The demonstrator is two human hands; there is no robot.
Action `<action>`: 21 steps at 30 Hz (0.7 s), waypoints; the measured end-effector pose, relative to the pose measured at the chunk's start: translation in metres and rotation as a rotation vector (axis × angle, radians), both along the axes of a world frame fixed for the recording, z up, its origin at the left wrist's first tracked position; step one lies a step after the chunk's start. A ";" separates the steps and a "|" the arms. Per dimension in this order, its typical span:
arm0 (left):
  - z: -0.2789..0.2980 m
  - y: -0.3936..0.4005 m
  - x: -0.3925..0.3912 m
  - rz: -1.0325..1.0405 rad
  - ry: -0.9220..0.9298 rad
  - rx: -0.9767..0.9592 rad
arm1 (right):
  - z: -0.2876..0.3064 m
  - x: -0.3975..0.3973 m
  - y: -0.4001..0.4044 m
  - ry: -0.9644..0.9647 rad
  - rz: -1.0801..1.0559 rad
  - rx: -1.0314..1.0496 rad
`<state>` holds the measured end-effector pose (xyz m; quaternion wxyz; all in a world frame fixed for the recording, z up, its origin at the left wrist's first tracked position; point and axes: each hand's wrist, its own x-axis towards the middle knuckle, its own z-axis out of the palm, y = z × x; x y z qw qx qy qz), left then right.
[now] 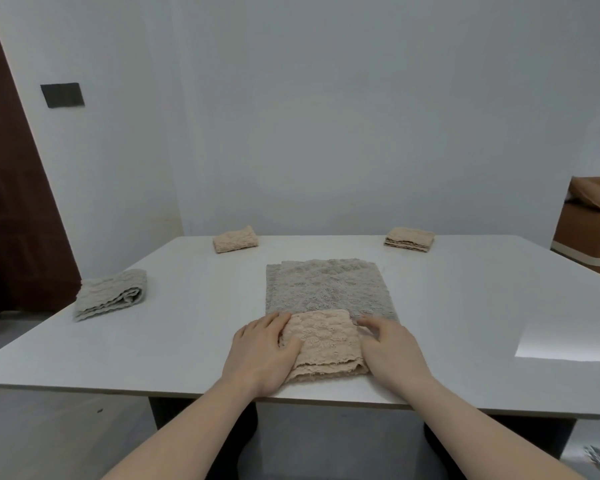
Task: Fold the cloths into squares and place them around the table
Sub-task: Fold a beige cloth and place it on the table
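A beige cloth (326, 344) folded into a square lies near the table's front edge, its far part overlapping a flat grey cloth (328, 287). My left hand (262, 351) grips its left side, thumb on top. On its right side rests my right hand (390, 348), fingers curled at the edge. Another folded grey cloth (113, 294) sits at the left edge. Two folded beige cloths lie at the far edge: one far left (235, 239), one far right (409, 239).
The white table (499, 306) stands against a pale wall. A brown door (11, 202) is at the left. A brown upholstered piece of furniture (589, 230) stands beyond the table's right side. A bright patch of light lies on the table at the right.
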<state>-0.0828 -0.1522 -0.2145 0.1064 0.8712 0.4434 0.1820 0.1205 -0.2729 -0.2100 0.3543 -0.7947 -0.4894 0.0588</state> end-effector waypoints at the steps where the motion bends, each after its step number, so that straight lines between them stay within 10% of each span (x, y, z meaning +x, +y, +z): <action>1: 0.000 0.000 -0.001 0.024 -0.030 0.007 | 0.002 0.001 -0.002 0.078 -0.010 0.054; 21: 0.002 -0.005 0.000 0.176 -0.064 0.063 | -0.008 -0.003 0.001 -0.164 0.113 -0.067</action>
